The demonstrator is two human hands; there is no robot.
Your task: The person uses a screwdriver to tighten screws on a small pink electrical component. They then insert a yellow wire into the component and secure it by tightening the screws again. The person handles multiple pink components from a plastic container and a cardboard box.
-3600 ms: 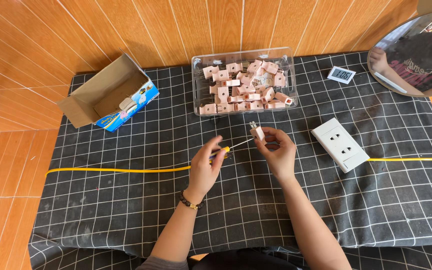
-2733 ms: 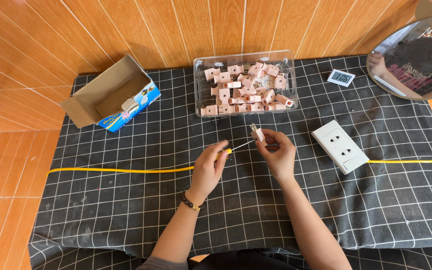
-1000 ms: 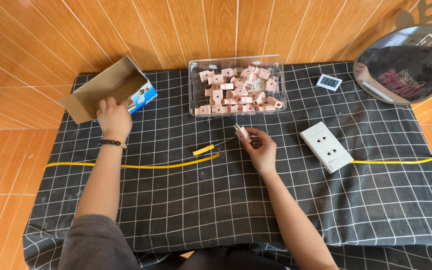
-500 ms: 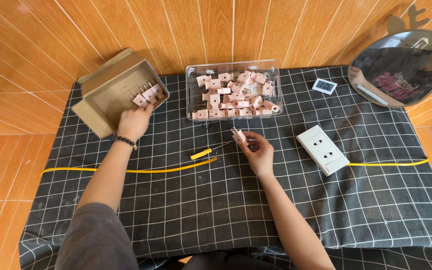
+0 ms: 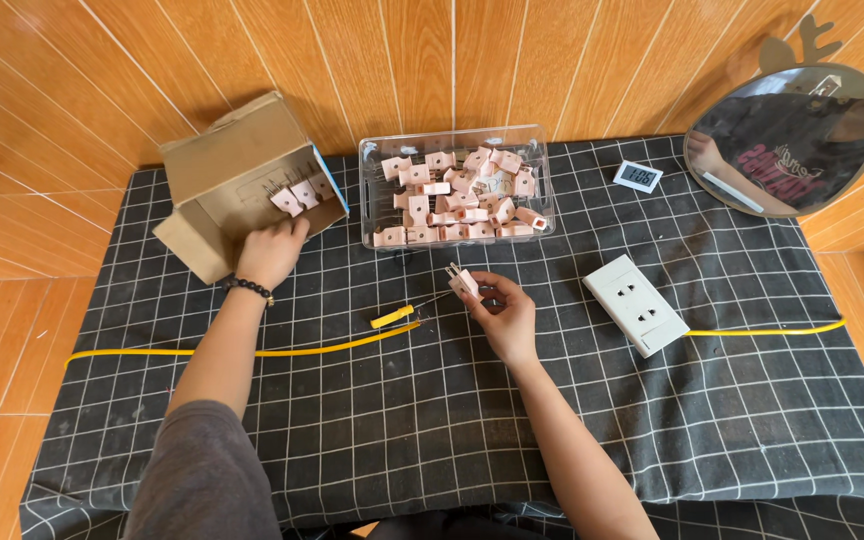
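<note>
Head view, looking down on desk (image 5: 752, 420) w/ black grid-pattern cloth. Left hand (image 5: 270, 252) reaches to mouth of a tipped cardboard box (image 5: 232, 170) at back left, fingers curled at box's lower edge; can't tell if it grips anything. A few pink plugs (image 5: 294, 194) sit inside box just above that hand, prongs up. Dark bead bracelet (image 5: 249, 287) on left wrist, grey sleeve further down the arm.

Right hand (image 5: 505, 315) near desk centre, fingers pinching a single pink plug (image 5: 464, 282), its prongs pointing up-left. Thin wire end of a yellow cable (image 5: 252, 352) lies just beside that plug to the left, w/ yellow sheath tip near it; whether wire touches plug can't be told. Cable runs left across cloth to desk edge.

Clear plastic bin (image 5: 542, 180) behind right hand, holding a heap of the same pink plugs. White socket block (image 5: 635, 305) right of hand, near but apart, tilted, w/ another yellow cable stretch (image 5: 772, 331) leading off to right. Small white digital display (image 5: 638, 177) at back, round mirror (image 5: 787, 140) w/ antler-shaped top in back right corner. Wood-panel wall behind.
</note>
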